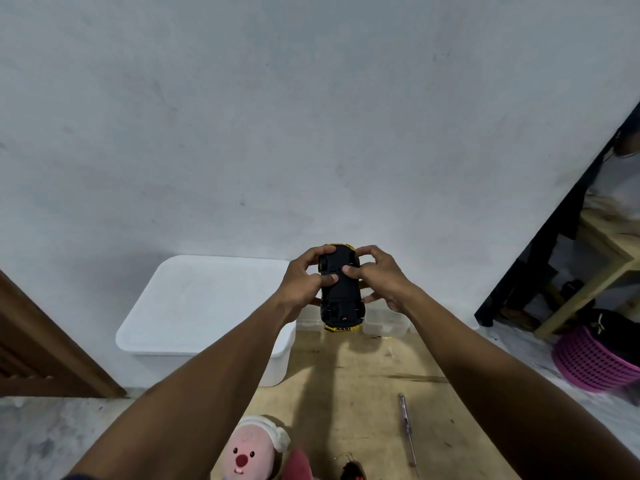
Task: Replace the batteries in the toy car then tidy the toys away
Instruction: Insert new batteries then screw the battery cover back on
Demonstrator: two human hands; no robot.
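Nearest the lens, a pink plush toy sits at the near edge of the wooden surface. A red soft thing is touching its side, and a small dark object lies just beside that, too cropped to name. A slim screwdriver lies loose to the right of them, within easy reach, which suits a battery cover held by a screw. Further out, both forearms reach forward and the left hand and right hand are clamped on the toy car from either side. They hold it in the air above the far part of the surface. The car is turned belly-up, its black underside facing the camera and its yellow body away, so the battery compartment can be worked on. Both thumbs press on the middle of the chassis, probably seating or sliding the cover, though the view is too small to tell whether that cover is on or off. Behind the car, a small clear container stands at the far edge of the surface. A large white lidded bin sits to the left against the wall, a likely home for the toys. A purple basket stands well apart on the right.
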